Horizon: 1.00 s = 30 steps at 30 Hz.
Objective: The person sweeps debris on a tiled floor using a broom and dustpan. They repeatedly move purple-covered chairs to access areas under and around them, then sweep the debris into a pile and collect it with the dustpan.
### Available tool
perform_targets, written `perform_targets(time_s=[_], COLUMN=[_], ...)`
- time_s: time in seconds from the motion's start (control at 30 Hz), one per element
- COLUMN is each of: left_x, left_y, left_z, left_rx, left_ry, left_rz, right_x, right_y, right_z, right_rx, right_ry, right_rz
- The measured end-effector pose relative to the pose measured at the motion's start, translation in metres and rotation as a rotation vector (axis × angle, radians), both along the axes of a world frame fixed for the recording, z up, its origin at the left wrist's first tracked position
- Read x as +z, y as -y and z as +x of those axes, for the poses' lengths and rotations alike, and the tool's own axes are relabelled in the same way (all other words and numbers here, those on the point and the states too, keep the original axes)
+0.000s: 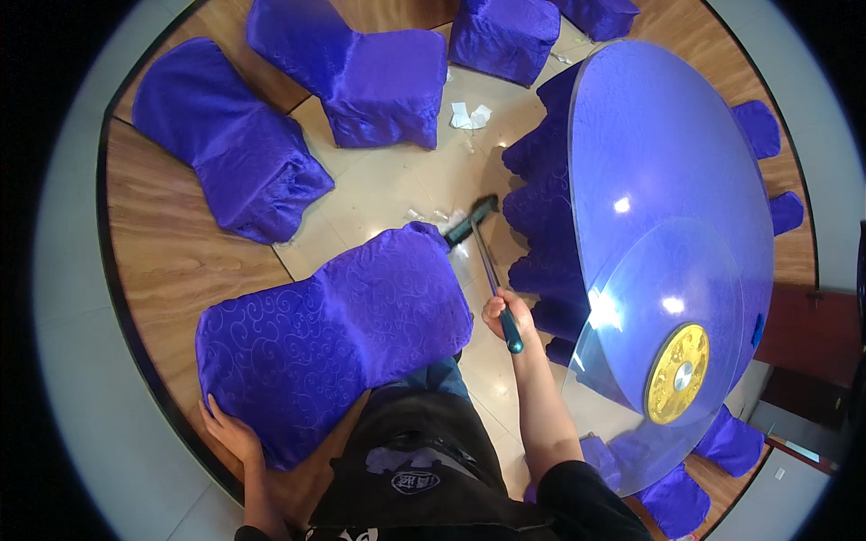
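My right hand is closed around the green grip of a long-handled broom. Its dark bristle head is on the tiled floor, between a purple-covered chair and the table skirt. Pale litter lies about the bristles, partly hidden by them. With fingers spread, my left hand rests on the back edge of the nearest chair, whose satin cover has a swirl pattern.
A round table with purple cloth, glass top and a gold-centred glass turntable stands at right. Covered chairs line the wood-panelled wall. Crumpled white paper lies on the floor further off.
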<state>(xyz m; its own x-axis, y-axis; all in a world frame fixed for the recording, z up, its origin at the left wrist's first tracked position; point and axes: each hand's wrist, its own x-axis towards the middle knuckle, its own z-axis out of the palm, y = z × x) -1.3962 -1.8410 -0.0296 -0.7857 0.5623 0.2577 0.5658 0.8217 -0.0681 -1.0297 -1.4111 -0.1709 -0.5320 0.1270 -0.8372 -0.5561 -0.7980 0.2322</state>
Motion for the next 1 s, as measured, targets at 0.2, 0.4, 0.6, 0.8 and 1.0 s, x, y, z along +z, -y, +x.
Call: perform_targets(time_s=[0.2,0.4,0.6,0.8,1.0], left_x=[-0.011,-0.009,-0.009,-0.008,-0.011], left_y=[0.005,0.013,0.004,0.013,0.011], left_z=[-0.002,0.002,0.0,0.0,-0.003], left_rx=[0.03,0.038,0.049,0.033,0.017], left_ry=[-0.079,-0.052,-0.018,-0.039,-0.05], left_rz=[-0.133,-0.17,-0.155,-0.157,-0.167], right_x=[0.013,0.119,0.137,0.081,0.047], right_y=[0.055,0.07,0.031,-0.051,-0.15], right_z=[0.0,0.09,0.113,0.07,0.069], right_rx=[0.496,1.055,1.497,1.612,1.426], right_ry=[0.509,0.571,0.418,0.331,0.257], right_rz=[0.557,0.562,0.484,0.496,0.217])
